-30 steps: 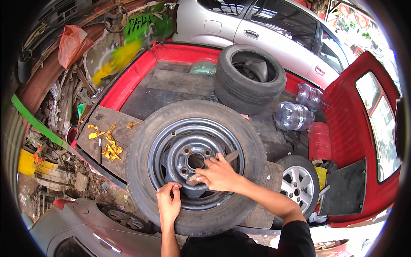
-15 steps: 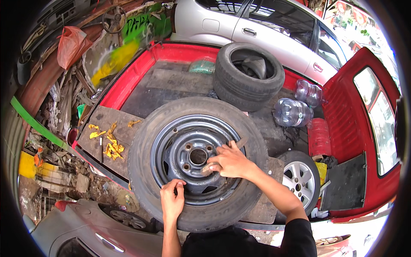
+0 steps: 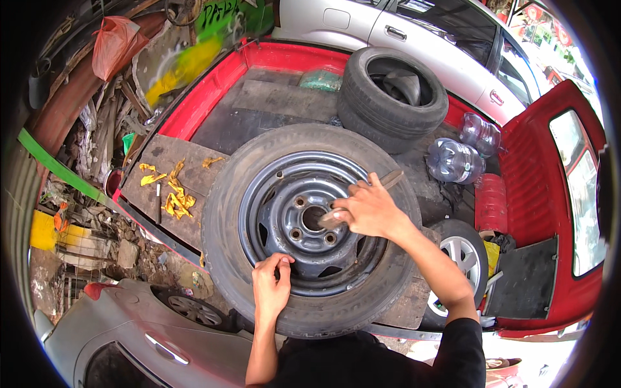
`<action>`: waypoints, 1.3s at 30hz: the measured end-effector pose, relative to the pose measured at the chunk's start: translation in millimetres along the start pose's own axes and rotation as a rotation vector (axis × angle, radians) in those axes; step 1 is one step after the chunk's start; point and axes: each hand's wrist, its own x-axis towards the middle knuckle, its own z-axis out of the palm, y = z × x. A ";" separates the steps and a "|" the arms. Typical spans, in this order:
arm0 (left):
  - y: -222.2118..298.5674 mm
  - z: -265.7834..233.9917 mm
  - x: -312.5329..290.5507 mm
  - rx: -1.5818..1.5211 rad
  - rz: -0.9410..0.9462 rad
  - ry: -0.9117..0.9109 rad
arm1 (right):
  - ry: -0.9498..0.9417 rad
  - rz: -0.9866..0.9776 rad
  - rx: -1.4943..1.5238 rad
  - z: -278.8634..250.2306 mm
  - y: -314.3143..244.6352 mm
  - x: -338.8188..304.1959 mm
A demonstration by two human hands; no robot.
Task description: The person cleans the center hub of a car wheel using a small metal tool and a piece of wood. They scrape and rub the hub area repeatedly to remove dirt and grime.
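A tyre (image 3: 226, 194) mounted on a dark steel wheel rim (image 3: 272, 187) lies flat in front of me. My right hand (image 3: 370, 210) is closed round a brush (image 3: 392, 179). Its flat, wooden-looking handle sticks out past the fingers, and its brownish end is beside the rim's centre hole. My left hand (image 3: 272, 284) rests at the near-left inner edge of the tyre. Its fingers are curled, with the fingertips by the rim; whether anything is between them is hidden.
The wheel lies on boards in a red truck bed (image 3: 217, 97). Behind are stacked loose tyres (image 3: 362, 107), plastic bottles (image 3: 456, 160) and a red ribbed container (image 3: 490, 202). An alloy wheel (image 3: 459, 252) stands right. Yellow scraps (image 3: 176, 194) and a thin stick (image 3: 158, 204) lie left.
My right hand has moved the brush away from me over the rim, from the near right of the centre hole to right beside it. My left hand keeps its place; the view has shifted.
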 end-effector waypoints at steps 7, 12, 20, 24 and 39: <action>1.3 -1.6 0.8 -0.018 -0.024 0.010 | -0.211 0.065 -0.068 7.5 0.9 4.5; 3.5 -1.8 1.7 -0.020 -0.048 -0.009 | -0.006 -0.103 0.136 13.6 7.4 3.6; 4.9 -3.0 2.2 -0.026 -0.017 -0.004 | -0.032 0.014 -0.098 13.4 4.6 3.1; 7.2 -3.6 1.7 -0.043 -0.070 -0.025 | -0.162 -0.069 0.148 9.8 3.0 2.8; 12.7 -7.7 1.8 -0.019 -0.080 -0.054 | -0.040 0.001 -0.037 19.9 14.9 -5.1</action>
